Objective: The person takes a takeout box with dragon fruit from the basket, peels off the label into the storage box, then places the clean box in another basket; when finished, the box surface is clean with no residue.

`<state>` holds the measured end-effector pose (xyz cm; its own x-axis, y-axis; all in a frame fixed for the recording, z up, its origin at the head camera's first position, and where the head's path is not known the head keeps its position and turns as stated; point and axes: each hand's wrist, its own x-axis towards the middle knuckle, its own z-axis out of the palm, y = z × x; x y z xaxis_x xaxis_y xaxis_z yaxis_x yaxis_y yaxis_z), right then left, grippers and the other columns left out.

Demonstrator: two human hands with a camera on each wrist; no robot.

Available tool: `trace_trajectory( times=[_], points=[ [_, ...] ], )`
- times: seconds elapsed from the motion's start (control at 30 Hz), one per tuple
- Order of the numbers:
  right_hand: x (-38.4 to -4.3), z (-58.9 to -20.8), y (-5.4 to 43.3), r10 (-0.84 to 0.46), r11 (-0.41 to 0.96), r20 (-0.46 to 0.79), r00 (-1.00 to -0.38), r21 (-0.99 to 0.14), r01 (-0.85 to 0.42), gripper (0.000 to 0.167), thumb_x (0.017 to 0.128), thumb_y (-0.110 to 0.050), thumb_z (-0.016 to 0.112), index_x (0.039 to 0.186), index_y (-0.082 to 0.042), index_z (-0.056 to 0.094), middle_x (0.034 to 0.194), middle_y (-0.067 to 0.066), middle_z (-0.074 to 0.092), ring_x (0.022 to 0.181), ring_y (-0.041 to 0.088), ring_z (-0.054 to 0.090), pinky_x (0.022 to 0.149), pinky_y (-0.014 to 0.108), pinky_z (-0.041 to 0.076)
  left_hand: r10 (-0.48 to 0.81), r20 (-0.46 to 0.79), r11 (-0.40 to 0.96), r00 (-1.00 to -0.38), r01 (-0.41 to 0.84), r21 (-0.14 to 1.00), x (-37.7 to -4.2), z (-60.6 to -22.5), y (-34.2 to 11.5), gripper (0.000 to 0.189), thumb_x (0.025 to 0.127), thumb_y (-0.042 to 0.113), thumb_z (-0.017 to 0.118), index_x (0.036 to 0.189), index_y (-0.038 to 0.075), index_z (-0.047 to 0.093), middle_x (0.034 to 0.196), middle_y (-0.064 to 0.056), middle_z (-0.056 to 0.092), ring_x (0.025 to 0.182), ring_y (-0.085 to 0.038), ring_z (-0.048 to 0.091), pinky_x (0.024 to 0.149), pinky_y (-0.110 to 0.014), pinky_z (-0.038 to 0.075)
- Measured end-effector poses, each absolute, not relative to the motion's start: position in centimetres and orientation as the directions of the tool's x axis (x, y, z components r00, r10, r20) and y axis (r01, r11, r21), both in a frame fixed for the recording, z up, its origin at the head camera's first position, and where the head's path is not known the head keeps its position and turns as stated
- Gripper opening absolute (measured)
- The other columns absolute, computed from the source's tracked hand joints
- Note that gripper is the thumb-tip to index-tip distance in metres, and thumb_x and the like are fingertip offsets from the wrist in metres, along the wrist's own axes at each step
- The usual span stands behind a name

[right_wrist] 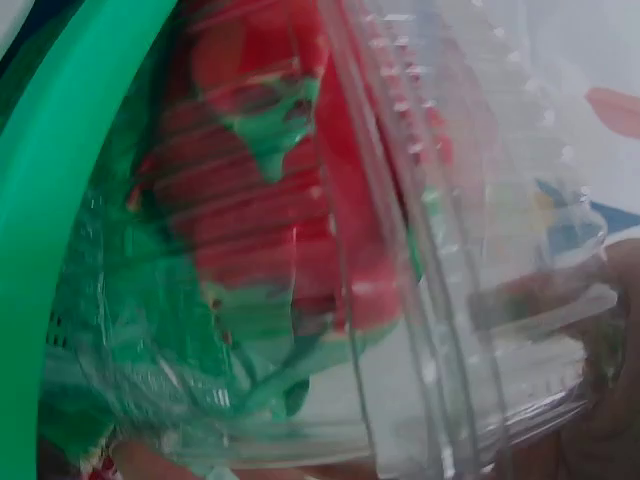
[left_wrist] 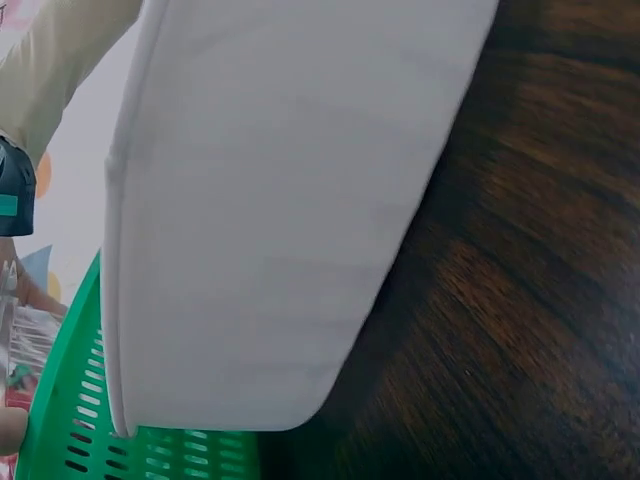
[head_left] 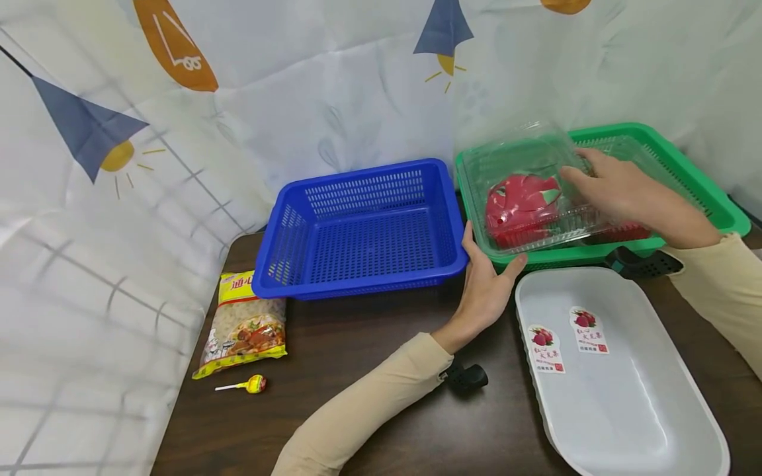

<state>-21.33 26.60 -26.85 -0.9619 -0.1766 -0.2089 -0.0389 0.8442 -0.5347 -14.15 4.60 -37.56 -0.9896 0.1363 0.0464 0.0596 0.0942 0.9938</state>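
Observation:
My right hand grips the right side of a clear plastic clamshell box, which tilts over the green basket. A red dragon fruit with green tips shows through the clear plastic; in the right wrist view the dragon fruit appears close up behind the ribbed wall. My left hand has its fingers extended beside the right edge of the blue basket, thumb pointing toward the green basket's front rim. Its palm holds nothing. Another clear box lies in the green basket, partly hidden by my right hand.
A white tray with two dragon-fruit stickers lies at the front right, against the green basket. On the left are a yellow bag of pasta and a lollipop. A printed curtain hangs behind the dark table.

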Motion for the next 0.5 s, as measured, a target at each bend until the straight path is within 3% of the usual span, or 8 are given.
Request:
trace_trajectory(
  times=[0.33, 0.5],
  points=[
    [-21.6, -28.8, 26.8, -0.183, 0.86, -0.188, -0.965, -0.506, -0.065, 0.085, 0.112, -0.05, 0.023, 0.158, 0.017, -0.003, 0.158, 0.047, 0.015, 0.143, 0.066, 0.019, 0.11, 0.081, 0.023, 0.127, 0.023, 0.131, -0.992, 0.04, 0.991, -14.1, -37.1, 4.4, 0.099, 0.101, 0.022, 0.071, 0.167, 0.022, -0.003, 0.172, -0.002, 0.018, 0.156, -0.011, 0.022, 0.127, -0.041, 0.024],
    [-21.0, -29.1, 26.8, -0.169, 0.852, -0.17, -0.971, -0.521, -0.057, 0.085, 0.112, -0.05, 0.023, 0.159, 0.016, -0.002, 0.159, 0.046, 0.016, 0.144, 0.065, 0.02, 0.109, 0.081, 0.024, 0.126, 0.011, 0.144, -0.992, 0.029, 0.989, -13.9, -37.0, 4.5, 0.099, 0.101, 0.023, 0.071, 0.167, 0.023, -0.002, 0.172, -0.001, 0.019, 0.156, -0.011, 0.023, 0.127, -0.041, 0.025]
  ],
)
